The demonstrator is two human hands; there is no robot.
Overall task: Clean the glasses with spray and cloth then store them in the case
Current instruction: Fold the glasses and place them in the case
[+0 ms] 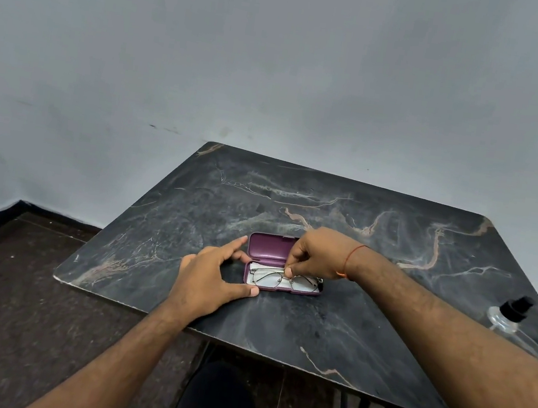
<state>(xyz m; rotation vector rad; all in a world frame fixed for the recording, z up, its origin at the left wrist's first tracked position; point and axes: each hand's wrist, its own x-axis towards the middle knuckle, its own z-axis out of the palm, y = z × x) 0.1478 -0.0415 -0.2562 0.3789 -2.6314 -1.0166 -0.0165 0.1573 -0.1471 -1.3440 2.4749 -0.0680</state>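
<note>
A purple glasses case (pixel 270 247) lies open in the middle of the dark marble table (pixel 329 333), lid raised toward the wall. Thin metal-framed glasses (pixel 284 280) rest folded in its lower half on a white cloth (pixel 257 268). My right hand (pixel 317 254) hovers over the case and pinches the bridge of the glasses between thumb and forefinger. My left hand (pixel 212 277) rests at the case's left end, thumb touching the front corner and forefinger against the lid's side. A clear spray bottle (pixel 509 317) with a black pump lies at the table's right edge.
A pale wall stands just behind the table. Dark stone floor lies to the left and below. My knees in dark trousers sit under the table's near edge.
</note>
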